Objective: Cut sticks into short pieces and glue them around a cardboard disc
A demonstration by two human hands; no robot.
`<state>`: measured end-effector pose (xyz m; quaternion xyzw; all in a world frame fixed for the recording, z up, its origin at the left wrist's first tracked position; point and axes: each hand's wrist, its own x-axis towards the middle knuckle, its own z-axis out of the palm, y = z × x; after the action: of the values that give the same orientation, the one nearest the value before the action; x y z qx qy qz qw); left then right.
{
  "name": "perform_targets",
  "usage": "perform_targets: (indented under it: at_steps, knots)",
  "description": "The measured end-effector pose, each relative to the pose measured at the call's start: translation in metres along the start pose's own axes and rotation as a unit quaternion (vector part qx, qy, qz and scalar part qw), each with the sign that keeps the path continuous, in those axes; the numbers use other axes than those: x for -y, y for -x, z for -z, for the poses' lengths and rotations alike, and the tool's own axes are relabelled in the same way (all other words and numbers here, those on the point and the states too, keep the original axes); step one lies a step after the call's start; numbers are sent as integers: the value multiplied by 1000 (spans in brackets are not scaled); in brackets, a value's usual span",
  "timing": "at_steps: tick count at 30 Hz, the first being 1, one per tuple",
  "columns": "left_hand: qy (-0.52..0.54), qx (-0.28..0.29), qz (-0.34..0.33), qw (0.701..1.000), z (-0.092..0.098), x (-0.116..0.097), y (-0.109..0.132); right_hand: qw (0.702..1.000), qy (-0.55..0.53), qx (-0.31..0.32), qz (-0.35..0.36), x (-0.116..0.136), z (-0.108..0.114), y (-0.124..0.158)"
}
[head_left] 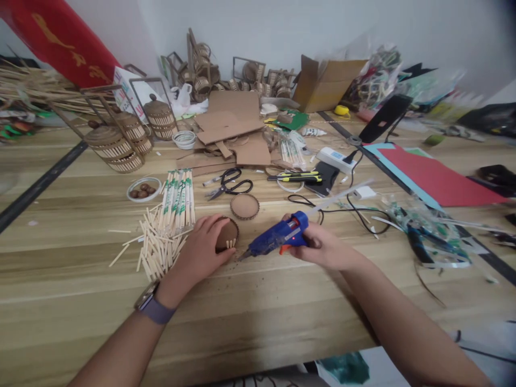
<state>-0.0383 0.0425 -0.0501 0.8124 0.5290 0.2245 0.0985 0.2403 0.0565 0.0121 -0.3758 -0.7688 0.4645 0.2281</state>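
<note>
My right hand [322,244] is wrapped round the handle of a blue hot glue gun [276,236], whose nozzle points down and left. Close to that nozzle lies a round brown cardboard base [228,234] with a raised rim, and a few short pale sticks [230,243] stand at its near edge. My left hand [209,242] grips this base, thumb at the near side and fingers over the left and far side, hiding part of it. A second cardboard disc [244,206] with a ridged edge rests just behind. Left of my hand is a pile of short wooden sticks [157,247].
Paper-wrapped chopsticks [177,196], a bowl of brown balls [144,190] and black-handled scissors [229,185] lie beyond my hands. Cardboard pieces [237,129], finished stick baskets [113,145] and an open box [326,83] stand farther back. A black cable [342,210] runs behind the glue gun.
</note>
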Motion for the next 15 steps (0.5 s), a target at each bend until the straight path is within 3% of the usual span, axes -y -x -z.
perform_targets:
  at_steps: [3, 7, 15]
  knots:
    - [4, 3, 3, 1000, 1, -1, -1, 997, -43, 30, -59, -1, -2, -3]
    - [4, 3, -1, 1000, 2, -2, 0, 992, -59, -13, -114, -12, -11, -12]
    - [3, 3, -7, 1000, 3, -2, 1, 995, 16, -61, -82, -30, -17, -17]
